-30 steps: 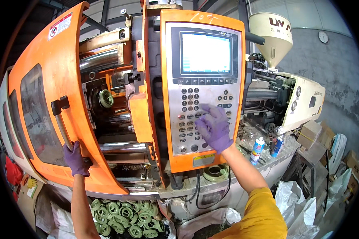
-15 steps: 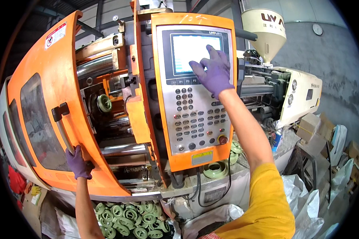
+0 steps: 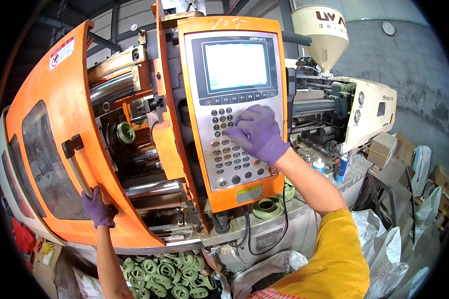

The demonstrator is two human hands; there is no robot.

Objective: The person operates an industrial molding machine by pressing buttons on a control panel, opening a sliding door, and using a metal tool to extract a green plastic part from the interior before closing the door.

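My left hand (image 3: 99, 208), in a purple glove, is closed round the lower end of the door handle (image 3: 79, 169) on the orange safety door (image 3: 60, 124) of an injection moulding machine. At the control panel (image 3: 199, 149), my right hand (image 3: 258, 133), gloved alike, hovers over or touches the keypad; which of these I cannot tell. Its thumb and fingers are apart and nothing is held. Above it the screen (image 3: 237, 65) is lit. Through the gap beside the door, a green round plastic part (image 3: 125, 132) shows in the mould area.
Many green plastic parts (image 3: 167, 274) lie heaped below the machine. Another green part (image 3: 267, 208) rests on the ledge under the panel, near a hanging black cable (image 3: 248, 234). Spray cans (image 3: 341, 168), cardboard boxes (image 3: 383, 148) and white sacks (image 3: 371, 234) are at the right.
My right hand has moved down from the screen to the keypad. The left hand stays on the door handle. The view has shifted slightly.
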